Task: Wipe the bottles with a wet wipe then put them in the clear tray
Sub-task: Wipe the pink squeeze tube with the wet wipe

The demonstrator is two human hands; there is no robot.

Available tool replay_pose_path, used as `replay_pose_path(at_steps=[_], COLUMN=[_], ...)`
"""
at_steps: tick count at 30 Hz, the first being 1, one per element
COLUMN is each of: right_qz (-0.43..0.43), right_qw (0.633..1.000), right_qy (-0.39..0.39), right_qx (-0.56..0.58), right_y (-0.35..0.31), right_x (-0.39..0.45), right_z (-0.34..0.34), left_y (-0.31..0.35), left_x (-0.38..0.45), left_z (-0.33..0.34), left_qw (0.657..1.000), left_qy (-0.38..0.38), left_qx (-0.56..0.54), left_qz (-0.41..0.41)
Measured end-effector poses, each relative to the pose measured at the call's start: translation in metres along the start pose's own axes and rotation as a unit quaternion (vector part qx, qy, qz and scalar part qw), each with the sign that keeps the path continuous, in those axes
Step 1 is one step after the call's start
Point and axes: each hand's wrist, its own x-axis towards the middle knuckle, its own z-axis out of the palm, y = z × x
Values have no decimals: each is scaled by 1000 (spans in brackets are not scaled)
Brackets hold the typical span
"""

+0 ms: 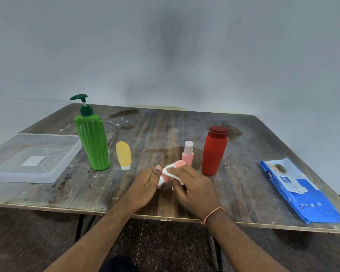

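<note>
Head view: left hand [145, 185] grips a small pink bottle [178, 164], tilted above the near surface [165, 130]; right hand [192, 185] pinches a white wet wipe [170, 171] against it. Clear tray [33, 158] lies far left.

We are working with bare forearms, wearing no sleeves that reach into view. We are wearing a thin orange thread bracelet [212, 213] around the wrist of our right hand [192, 185]; our left hand [145, 185] is wearing nothing.
</note>
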Motion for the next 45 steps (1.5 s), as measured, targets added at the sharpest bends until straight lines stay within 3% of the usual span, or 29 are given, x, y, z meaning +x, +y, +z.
replay_pose_path(at_steps=[4, 11, 20, 24, 27, 30, 33, 38, 45], right_qz=[-23, 60, -87, -50, 33, 90, 54, -89, -30], right_qw=[1000, 994, 996, 997, 994, 989, 994, 996, 996], right_qy=[15, 47, 1, 40, 85, 105, 82, 8, 65], right_qx=[-15, -77, -22, -46, -52, -54, -46, -24, -46], right_y=[-3, 0, -2, 0, 3, 6, 4, -3, -2], right_x=[-2, 0, -6, -4, -1, 1, 0, -3, -1], right_z=[1, 3, 12, 10, 5, 1, 1, 14, 8], left_y=[1, 1, 13, 21, 18, 18, 22, 17, 22], left_x=[0, -2, -4, -5, -4, -3, -3, 0, 1], left_z=[1, 3, -1, -3, -7, -7, -9, -9, -12], left_qw=[1000, 996, 998, 994, 987, 986, 985, 976, 969], left_qy=[1, 20, 21, 12, 10, -7, -15, 26, -25], left_qx=[-7, 83, -55, -76, -90, -106, -121, -140, -190], left_qz=[-4, 1, -38, -78, -134, -126, -124, -162, -154])
